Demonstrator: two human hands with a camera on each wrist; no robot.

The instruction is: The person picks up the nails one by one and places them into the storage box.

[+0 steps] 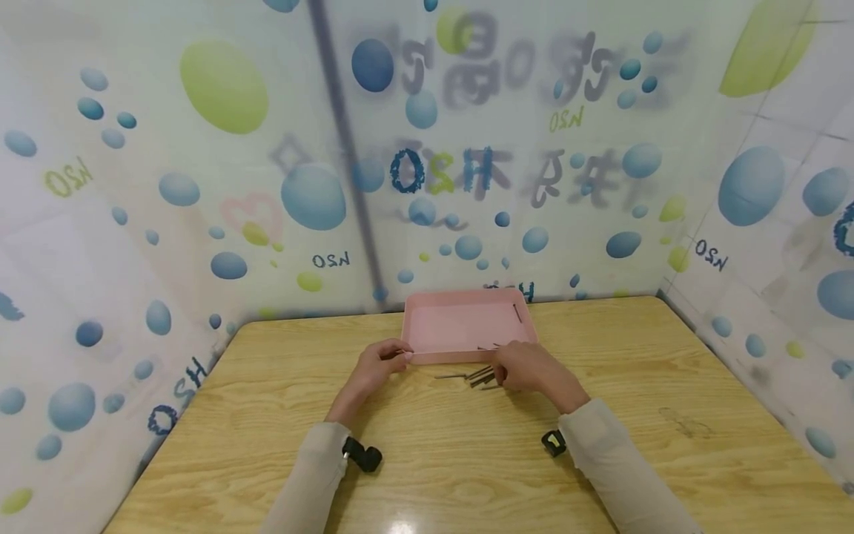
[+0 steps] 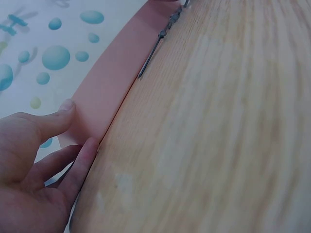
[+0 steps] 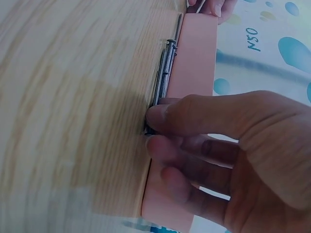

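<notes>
At the pink tray [image 1: 467, 356], my left hand [image 1: 382, 365] grips the front left corner, thumb at the wall's rim and fingers lower down in the left wrist view. Several dark metal nails [image 1: 479, 374] lie loosely bunched on the table along the tray's front wall. My right hand [image 1: 527, 367] is over the right end of this bunch. Its thumb and index finger pinch at the nails [image 3: 165, 73] in the right wrist view, and the fingertips hide the nail ends there. One nail [image 1: 517, 313] lies inside the tray by its right wall.
More small nails [image 1: 482, 348] show inside the tray near its front wall. The wooden table [image 1: 440, 460] reaches back to a patterned curtain [image 1: 300, 297] just behind the tray. Dark wrist cameras [image 1: 363, 454] sit at both sleeves.
</notes>
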